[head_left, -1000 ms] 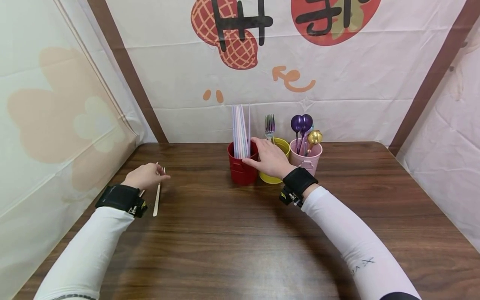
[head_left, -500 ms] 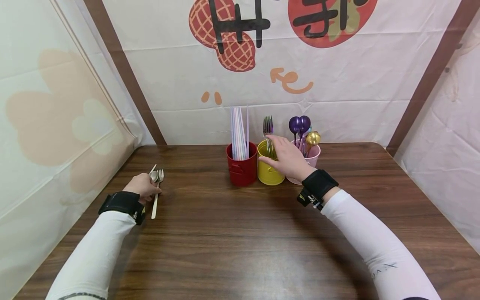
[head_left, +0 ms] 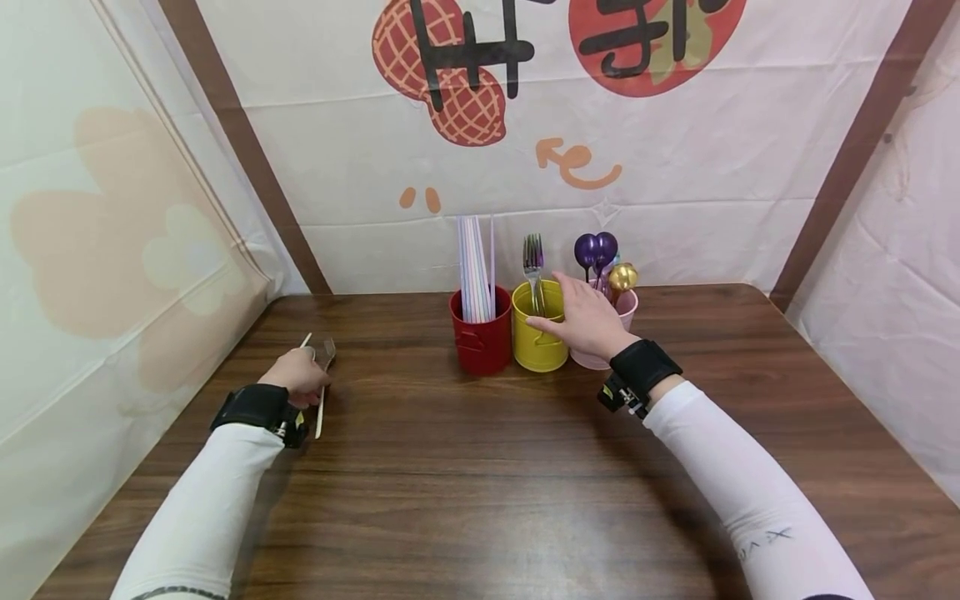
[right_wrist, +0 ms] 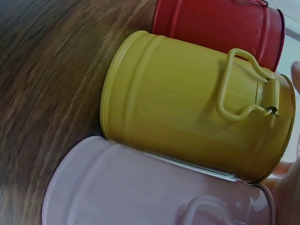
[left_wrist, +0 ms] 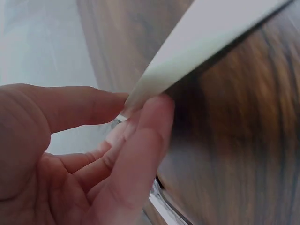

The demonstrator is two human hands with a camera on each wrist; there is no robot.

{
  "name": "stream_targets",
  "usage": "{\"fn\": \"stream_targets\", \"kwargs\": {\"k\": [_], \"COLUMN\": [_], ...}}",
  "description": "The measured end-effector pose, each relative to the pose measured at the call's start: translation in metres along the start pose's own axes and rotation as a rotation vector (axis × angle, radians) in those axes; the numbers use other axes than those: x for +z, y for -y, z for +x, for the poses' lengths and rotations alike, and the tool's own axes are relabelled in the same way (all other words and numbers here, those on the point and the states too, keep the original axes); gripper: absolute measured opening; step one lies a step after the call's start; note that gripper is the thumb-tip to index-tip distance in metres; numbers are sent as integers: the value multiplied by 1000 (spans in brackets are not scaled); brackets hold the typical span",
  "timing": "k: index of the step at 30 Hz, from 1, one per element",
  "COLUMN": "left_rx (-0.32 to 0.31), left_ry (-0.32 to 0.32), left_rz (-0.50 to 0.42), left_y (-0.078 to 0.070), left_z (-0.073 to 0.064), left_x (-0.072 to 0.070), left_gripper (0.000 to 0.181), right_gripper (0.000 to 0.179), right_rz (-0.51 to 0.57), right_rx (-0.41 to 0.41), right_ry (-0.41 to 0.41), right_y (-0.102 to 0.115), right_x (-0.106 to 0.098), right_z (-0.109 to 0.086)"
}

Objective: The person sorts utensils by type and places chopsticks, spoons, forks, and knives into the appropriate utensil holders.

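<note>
My left hand (head_left: 297, 375) pinches a fork (head_left: 321, 417) by its handle at the table's left. In the left wrist view, the pale handle (left_wrist: 183, 51) lies between thumb and fingertip. A thin, light tip (head_left: 306, 340) shows just beyond the hand; a spoon bowl there is mostly hidden. My right hand (head_left: 588, 321) is spread, fingers extended, at the right side of the yellow bucket (head_left: 538, 346) and in front of the pink bucket (head_left: 588, 358). Whether it touches their rims I cannot tell. Several forks (head_left: 533, 258) stand in the yellow bucket.
A red bucket (head_left: 483, 354) with striped straws (head_left: 474, 271) stands left of the yellow one. Purple spoons (head_left: 596, 250) and a gold spoon (head_left: 623, 277) rise from the pink bucket. A printed cloth wall (head_left: 345, 183) borders the wooden table (head_left: 465, 483).
My right hand has shifted right, from the red bucket to the yellow and pink ones. My left hand has lowered onto the fork, and the fork has turned slightly.
</note>
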State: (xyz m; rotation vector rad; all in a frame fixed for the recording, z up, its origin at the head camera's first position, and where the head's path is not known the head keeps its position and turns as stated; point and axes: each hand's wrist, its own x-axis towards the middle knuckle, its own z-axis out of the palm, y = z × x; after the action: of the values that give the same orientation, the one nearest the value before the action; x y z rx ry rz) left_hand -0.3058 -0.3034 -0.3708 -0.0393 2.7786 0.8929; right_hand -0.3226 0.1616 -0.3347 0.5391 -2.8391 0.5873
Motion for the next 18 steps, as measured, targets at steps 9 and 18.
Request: {"fn": "stream_targets", "kwargs": {"k": [9, 18], "left_rx": [131, 489], "left_ry": [-186, -641], "left_rz": [-128, -455], "left_y": [-35, -93], "left_z": [-6, -16], "left_x": [-5, 14], "left_gripper": [16, 17], "right_gripper": [99, 101], "right_rz": [4, 7], "right_rx": [41, 40], "right_ry": [-17, -6], "right_y": [-1, 0], "right_x": [-1, 2], "right_z": [1, 1]}}
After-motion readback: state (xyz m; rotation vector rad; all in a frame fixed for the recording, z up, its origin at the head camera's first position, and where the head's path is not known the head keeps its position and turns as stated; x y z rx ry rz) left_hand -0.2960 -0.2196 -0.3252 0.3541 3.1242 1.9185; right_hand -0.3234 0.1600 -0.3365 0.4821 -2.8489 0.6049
